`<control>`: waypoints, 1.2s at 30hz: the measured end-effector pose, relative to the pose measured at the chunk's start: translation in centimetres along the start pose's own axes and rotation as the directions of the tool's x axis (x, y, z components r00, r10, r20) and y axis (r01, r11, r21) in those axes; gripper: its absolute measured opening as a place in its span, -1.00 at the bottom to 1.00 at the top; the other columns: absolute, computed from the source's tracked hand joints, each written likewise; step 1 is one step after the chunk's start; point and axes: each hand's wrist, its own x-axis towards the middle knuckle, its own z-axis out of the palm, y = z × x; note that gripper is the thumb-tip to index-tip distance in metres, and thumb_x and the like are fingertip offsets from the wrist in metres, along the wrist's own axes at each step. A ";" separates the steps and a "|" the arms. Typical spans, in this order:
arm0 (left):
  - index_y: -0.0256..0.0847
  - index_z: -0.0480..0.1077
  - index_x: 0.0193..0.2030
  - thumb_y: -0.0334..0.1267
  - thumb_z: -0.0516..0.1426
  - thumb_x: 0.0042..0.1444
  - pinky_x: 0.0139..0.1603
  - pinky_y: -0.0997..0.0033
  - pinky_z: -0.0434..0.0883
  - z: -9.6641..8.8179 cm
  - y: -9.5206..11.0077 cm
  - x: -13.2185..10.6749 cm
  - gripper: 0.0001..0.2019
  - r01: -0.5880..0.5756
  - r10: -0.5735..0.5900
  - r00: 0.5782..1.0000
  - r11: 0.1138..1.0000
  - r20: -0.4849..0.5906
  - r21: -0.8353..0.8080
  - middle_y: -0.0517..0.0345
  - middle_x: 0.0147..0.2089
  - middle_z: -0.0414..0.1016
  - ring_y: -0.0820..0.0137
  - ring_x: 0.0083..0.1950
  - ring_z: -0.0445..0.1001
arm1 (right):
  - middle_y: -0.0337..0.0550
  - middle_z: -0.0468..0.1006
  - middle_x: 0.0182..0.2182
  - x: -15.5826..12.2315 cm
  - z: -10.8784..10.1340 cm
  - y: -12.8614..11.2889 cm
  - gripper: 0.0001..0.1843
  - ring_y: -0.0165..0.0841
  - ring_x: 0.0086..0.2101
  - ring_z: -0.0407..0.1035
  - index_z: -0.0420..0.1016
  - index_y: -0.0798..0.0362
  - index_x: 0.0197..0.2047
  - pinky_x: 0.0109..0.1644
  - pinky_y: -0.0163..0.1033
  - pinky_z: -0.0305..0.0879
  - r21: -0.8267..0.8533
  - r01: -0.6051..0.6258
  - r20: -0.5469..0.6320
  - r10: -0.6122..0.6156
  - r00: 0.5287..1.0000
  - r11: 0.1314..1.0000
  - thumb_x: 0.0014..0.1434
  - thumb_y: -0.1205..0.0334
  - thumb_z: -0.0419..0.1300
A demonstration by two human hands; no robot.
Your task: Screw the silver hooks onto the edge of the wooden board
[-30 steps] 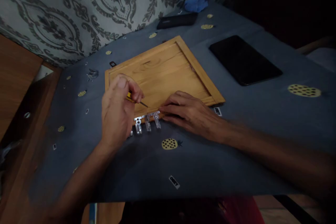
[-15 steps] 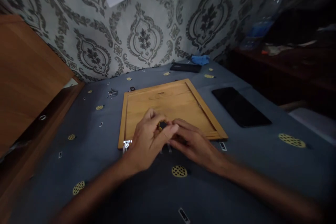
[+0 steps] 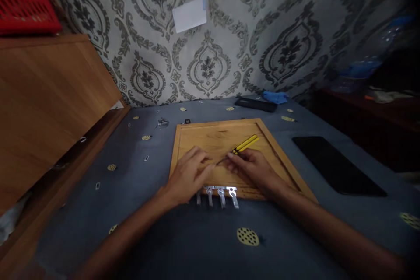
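My right hand (image 3: 251, 166) is closed around a screwdriver (image 3: 246, 143) with a yellow and black handle. Its thin shaft points down and left, toward my left hand. My left hand (image 3: 190, 170) is over the wooden board (image 3: 210, 135), fingers bent, with a gap showing between thumb and fingers; no object is visible in it. The screwdriver's tip lies close to that thumb; whether they touch I cannot tell. Along the board's front edge sits a shiny metal strip (image 3: 215, 188) with several hooks hanging from it, its left end partly hidden by my left hand.
Small metal pieces (image 3: 162, 122) lie left of the board on the blue patterned cloth (image 3: 131, 201). To the right is a flat black slab (image 3: 337, 164). A black case (image 3: 256, 104) and a blue crumpled item (image 3: 275, 96) lie at the back. A wooden cabinet (image 3: 49, 109) borders the left.
My hands have come apart, and the screwdriver now shows in my right hand. The view has shifted, so the board appears farther right and lower, with the hook strip uncovered.
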 end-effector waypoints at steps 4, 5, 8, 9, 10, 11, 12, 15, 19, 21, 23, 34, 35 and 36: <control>-0.18 0.40 -0.20 -0.24 0.03 0.30 -0.05 0.25 0.41 -0.5 -2.6 0.1 -0.85 0.055 -0.056 0.995 0.998 -0.079 -0.007 0.04 -0.19 0.50 0.28 -0.13 0.47 | -0.07 0.53 -0.06 0.6 -0.3 0.7 -0.65 -0.31 -0.16 0.49 0.45 0.11 0.06 -0.10 -0.10 0.50 0.098 -0.185 0.023 0.184 0.983 0.978 0.32 0.06 0.19; -0.18 0.40 -0.22 -0.24 0.03 0.30 -0.07 0.26 0.40 -0.6 -3.0 0.2 -0.85 0.067 -0.068 0.994 0.998 -0.091 -0.011 0.05 -0.22 0.49 0.29 -0.15 0.47 | -0.04 0.51 0.01 0.7 -0.4 0.8 -0.63 -0.27 -0.10 0.48 0.42 0.10 0.11 -0.05 -0.05 0.49 0.118 -0.227 0.024 0.226 0.974 0.967 0.32 0.08 0.20; -0.19 0.40 -0.26 -0.24 0.04 0.27 -0.13 0.32 0.38 -0.4 -3.8 0.3 -0.85 0.089 -0.092 0.991 0.996 -0.100 -0.030 0.08 -0.27 0.49 0.31 -0.19 0.46 | -0.01 0.48 0.06 0.7 -0.6 0.6 -0.60 -0.23 -0.04 0.46 0.41 0.09 0.14 0.00 0.00 0.47 0.171 -0.326 0.027 0.327 0.945 0.930 0.31 0.09 0.20; -0.19 0.41 -0.27 -0.24 0.05 0.26 -0.14 0.32 0.37 -0.4 -4.0 0.3 -0.85 0.095 -0.098 0.990 0.995 -0.100 -0.035 0.09 -0.28 0.48 0.31 -0.21 0.46 | -0.01 0.48 0.06 0.7 -0.7 0.5 -0.60 -0.23 -0.04 0.46 0.41 0.10 0.14 0.00 0.00 0.47 0.190 -0.349 0.028 0.350 0.936 0.918 0.31 0.09 0.21; -0.19 0.41 -0.27 -0.24 0.06 0.25 -0.15 0.33 0.37 -0.3 -4.0 0.3 -0.85 0.100 -0.104 0.990 0.994 -0.101 -0.038 0.10 -0.28 0.48 0.32 -0.22 0.46 | -0.02 0.49 0.05 0.7 -0.7 0.3 -0.61 -0.24 -0.06 0.47 0.41 0.10 0.13 -0.01 -0.01 0.48 0.209 -0.365 0.028 0.368 0.930 0.907 0.32 0.08 0.20; -0.19 0.42 -0.28 -0.24 0.06 0.24 -0.16 0.33 0.36 -0.2 -4.1 0.3 -0.86 0.106 -0.109 0.989 0.994 -0.102 -0.041 0.10 -0.29 0.48 0.32 -0.23 0.46 | -0.03 0.50 0.02 0.6 -0.8 0.1 -0.62 -0.26 -0.09 0.48 0.42 0.11 0.11 -0.03 -0.04 0.49 0.231 -0.374 0.026 0.378 0.925 0.898 0.32 0.08 0.20; -0.19 0.42 -0.28 -0.24 0.07 0.24 -0.17 0.33 0.36 -0.2 -4.1 0.3 -0.86 0.112 -0.116 0.988 0.993 -0.105 -0.042 0.11 -0.29 0.48 0.32 -0.23 0.45 | -0.05 0.53 -0.03 0.6 -0.8 -0.1 -0.64 -0.30 -0.14 0.49 0.44 0.12 0.07 -0.08 -0.08 0.50 0.252 -0.376 0.026 0.383 0.924 0.891 0.32 0.07 0.20; -0.18 0.43 -0.30 -0.23 0.08 0.22 -0.19 0.34 0.35 -0.2 -4.3 0.3 -0.86 0.132 -0.136 0.983 0.990 -0.122 -0.042 0.11 -0.30 0.49 0.32 -0.24 0.46 | -0.09 0.59 -0.34 0.2 -0.7 -0.7 -0.66 -0.42 -0.40 0.48 0.53 0.20 -0.22 -0.31 -0.28 0.46 0.320 -0.349 0.006 0.366 0.931 0.881 0.30 0.03 0.22; -0.17 0.46 -0.29 -0.18 0.10 0.22 -0.18 0.35 0.36 -0.8 -5.5 0.4 -0.83 0.165 -0.172 0.968 0.985 -0.182 -0.049 0.11 -0.29 0.50 0.31 -0.21 0.47 | -0.12 0.55 -0.55 -0.4 -0.6 -1.5 -0.61 -0.51 -0.58 0.41 0.52 0.18 -0.45 -0.50 -0.42 0.33 0.408 -0.248 -0.072 0.302 0.951 0.878 0.21 0.01 0.31; -0.17 0.47 -0.29 -0.16 0.11 0.20 -0.17 0.36 0.36 -1.3 -6.5 0.5 -0.82 0.191 -0.201 0.952 0.980 -0.232 -0.062 0.12 -0.28 0.51 0.31 -0.20 0.47 | -0.19 0.53 -0.58 -0.6 -1.0 -2.0 -0.61 -0.55 -0.63 0.34 0.50 0.14 -0.48 -0.57 -0.45 0.26 0.437 -0.173 -0.140 0.256 0.956 0.883 0.17 -0.02 0.33; -0.18 0.47 -0.30 -0.16 0.11 0.18 -0.18 0.38 0.36 -1.9 -7.6 0.6 -0.82 0.225 -0.239 0.927 0.971 -0.288 -0.082 0.14 -0.29 0.51 0.33 -0.22 0.47 | -0.28 0.46 -0.65 -1.0 -1.9 -2.4 -0.59 -0.59 -0.69 0.22 0.47 0.10 -0.51 -0.66 -0.46 0.13 0.446 -0.087 -0.225 0.205 0.953 0.891 0.15 -0.05 0.34; -0.23 0.46 -0.38 -0.32 0.14 0.14 -0.38 0.51 0.34 -3.2 -13.8 0.7 -0.89 0.389 -0.480 0.773 0.875 -0.415 -0.288 0.26 -0.45 0.44 0.45 -0.40 0.41 | -0.38 0.21 -0.73 -4.1 -7.9 -0.1 -0.52 -0.61 -0.72 0.01 0.34 0.04 -0.59 -0.72 -0.45 -0.15 0.363 0.170 -0.604 0.093 0.791 0.916 0.12 -0.12 0.33; -0.24 0.45 -0.38 -0.32 0.15 0.16 -0.39 0.51 0.35 -3.2 -14.4 0.6 -0.88 0.403 -0.500 0.763 0.863 -0.409 -0.304 0.26 -0.45 0.43 0.46 -0.41 0.41 | -0.38 0.21 -0.73 -3.9 -8.0 0.2 -0.52 -0.61 -0.73 0.01 0.34 0.05 -0.58 -0.72 -0.44 -0.15 0.368 0.165 -0.604 0.100 0.790 0.915 0.14 -0.11 0.32; -0.26 0.45 -0.36 -0.31 0.16 0.20 -0.39 0.50 0.37 -3.1 -14.9 0.6 -0.88 0.417 -0.519 0.754 0.852 -0.402 -0.317 0.25 -0.43 0.43 0.47 -0.40 0.41 | -0.38 0.21 -0.73 -3.8 -8.1 0.4 -0.52 -0.61 -0.73 0.00 0.34 0.05 -0.58 -0.72 -0.44 -0.15 0.375 0.157 -0.600 0.109 0.792 0.914 0.16 -0.11 0.30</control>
